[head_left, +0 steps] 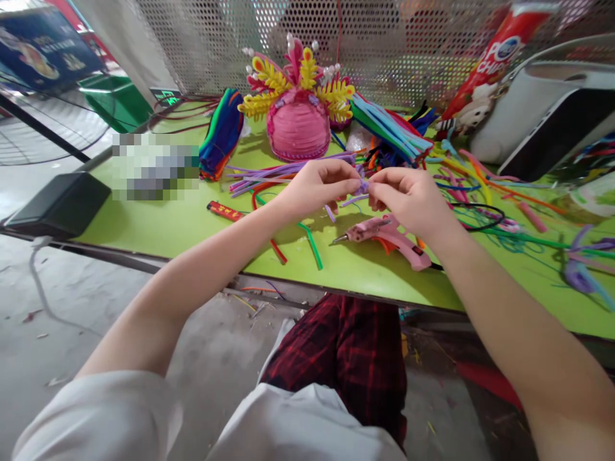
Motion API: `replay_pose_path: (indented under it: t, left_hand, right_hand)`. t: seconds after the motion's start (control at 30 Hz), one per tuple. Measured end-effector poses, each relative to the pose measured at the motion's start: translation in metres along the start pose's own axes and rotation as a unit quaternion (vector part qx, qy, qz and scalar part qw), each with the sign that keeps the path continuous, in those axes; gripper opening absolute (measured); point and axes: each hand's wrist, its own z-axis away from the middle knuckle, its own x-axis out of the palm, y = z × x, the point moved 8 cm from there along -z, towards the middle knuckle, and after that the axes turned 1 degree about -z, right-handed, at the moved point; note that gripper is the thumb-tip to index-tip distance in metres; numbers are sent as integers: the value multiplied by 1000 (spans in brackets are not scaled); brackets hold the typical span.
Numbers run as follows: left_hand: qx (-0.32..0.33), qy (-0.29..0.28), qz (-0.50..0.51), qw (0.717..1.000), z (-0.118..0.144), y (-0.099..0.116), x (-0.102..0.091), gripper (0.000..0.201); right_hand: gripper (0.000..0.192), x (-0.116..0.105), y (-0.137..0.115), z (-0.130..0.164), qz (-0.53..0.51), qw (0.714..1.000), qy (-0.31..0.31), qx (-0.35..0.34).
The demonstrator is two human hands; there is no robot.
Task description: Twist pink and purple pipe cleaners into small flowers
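Both hands meet above the green table (192, 224), just past its near edge, at the centre of the head view. The left hand (314, 187) and the right hand (408, 198) each pinch one end of a short purple pipe cleaner (361, 189); thumb and forefinger of each hand are closed on it, and the remaining fingers are curled in. The piece is small and partly hidden by the fingertips, so its exact shape cannot be told; loose tails hang from it at about 7 o'clock. Judged from this, the piece is mid-forming: it is held and apparently being bent or twisted, and it is not yet joined to anything. At 5 o'clock from the hands a pink glue gun (389, 238) lies on the table, untouched, with its nozzle pointing toward 9 o'clock. At 11 o'clock stands a pink headpiece (298, 125) with yellow and pink pipe-cleaner ornaments, which appears largely built up. Between the headpiece and the hands lies a bundle of purple pipe cleaners (283, 171), unused stock. Cut red and green lengths (312, 243) lie at 6 o'clock, and further coloured bundles (389, 131) sit at 1 o'clock. The amount of loose material suggests further pieces remain to be made.
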Motion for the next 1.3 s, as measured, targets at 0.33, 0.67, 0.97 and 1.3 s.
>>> replay_pose_path:
  t: [0.33,0.67,0.97,1.3]
  left_hand:
    - [-34,39,51,997,3,-2,0,16]
    - [48,-30,1,998,7,12,11,18]
    - [8,-21,79,997,5,12,11,12]
    - [44,-29,41,998,5,14,9,16]
  right_hand:
    - [5,-2,-4,-2,-1,997,50,-50]
    - [13,6,-12,2,-22,999,19,-23]
    - [8,4,-4,4,-110,992,45,30]
    - [6,0,-4,4,-72,997,24,33]
